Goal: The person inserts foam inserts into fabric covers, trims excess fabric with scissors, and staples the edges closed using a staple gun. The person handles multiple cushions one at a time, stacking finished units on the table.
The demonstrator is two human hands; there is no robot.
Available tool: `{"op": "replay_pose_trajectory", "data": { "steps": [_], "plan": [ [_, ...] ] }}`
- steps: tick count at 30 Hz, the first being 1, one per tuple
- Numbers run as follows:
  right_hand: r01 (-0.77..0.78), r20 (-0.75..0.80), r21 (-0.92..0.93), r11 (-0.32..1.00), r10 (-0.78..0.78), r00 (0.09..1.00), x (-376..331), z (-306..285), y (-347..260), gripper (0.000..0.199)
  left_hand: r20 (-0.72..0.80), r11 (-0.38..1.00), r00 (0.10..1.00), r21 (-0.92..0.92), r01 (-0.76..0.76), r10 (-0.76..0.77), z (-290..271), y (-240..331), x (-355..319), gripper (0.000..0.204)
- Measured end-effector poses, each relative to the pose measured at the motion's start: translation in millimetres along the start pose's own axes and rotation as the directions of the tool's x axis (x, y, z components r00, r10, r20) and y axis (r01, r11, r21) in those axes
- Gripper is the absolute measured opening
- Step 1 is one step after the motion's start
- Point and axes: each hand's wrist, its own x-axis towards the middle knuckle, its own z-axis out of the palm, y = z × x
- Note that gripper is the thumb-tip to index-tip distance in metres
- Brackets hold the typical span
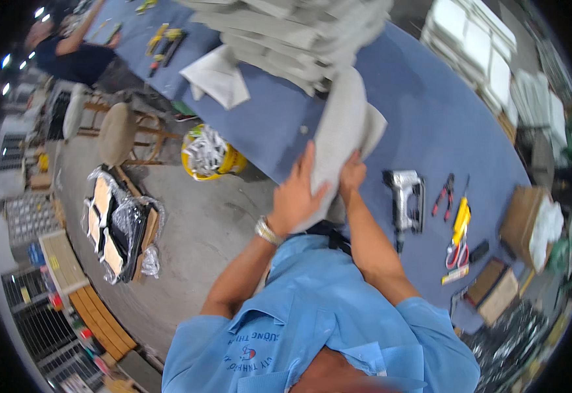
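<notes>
Yellow bucket (209, 154) of pale scraps on the floor, off the table's near edge. Left hand (296, 196) flat, fingers spread, against the underside of a grey fabric piece (345, 124); right hand (351, 175) pinches its lower edge. The piece hangs above the blue table (430, 111), top end touching the grey stack (292, 29). Best kept taut, both hands square. Staple gun (405, 196), pliers (443, 193) lie rightward.
</notes>
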Motion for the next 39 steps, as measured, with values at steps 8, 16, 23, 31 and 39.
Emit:
{"op": "replay_pose_trajectory", "data": {
  "steps": [8, 16, 23, 31, 39],
  "plan": [
    [-0.095, -0.055, -0.030, 0.995, 0.093, 0.994, -14.2, -7.6, -25.0, 0.075, 0.149, 0.998, 0.989, 0.058, 0.003, -0.012, 6.5, 23.3, 196.5, 0.092],
    [0.063, -0.117, 0.055, 0.996, -0.056, 0.992, 13.4, 6.4, 9.0, 0.070, 0.038, 0.966, 0.992, -0.234, -0.112, 0.124, 27.0, 3.8, 108.4, 0.095],
    [-0.133, 0.309, 0.570, 0.811, -0.062, 0.949, 48.7, -0.3, 20.7, 0.079, 0.028, 0.986, 0.999, -0.163, -0.027, 0.031, -7.0, -3.6, -54.1, 0.084],
    [-0.211, 0.483, 0.421, 0.882, -0.022, 0.875, 135.9, -37.0, -74.3, 0.074, 0.217, 0.997, 0.976, -0.071, 0.020, -0.005, -33.7, 9.2, -66.0, 0.084],
    [0.313, 0.011, 0.064, 0.948, -0.314, 0.949, 98.2, -0.2, -66.4, 0.058, 0.248, 0.984, 0.952, 0.071, 0.164, -0.177, -14.3, 13.1, 16.0, 0.095]
  ]
}}
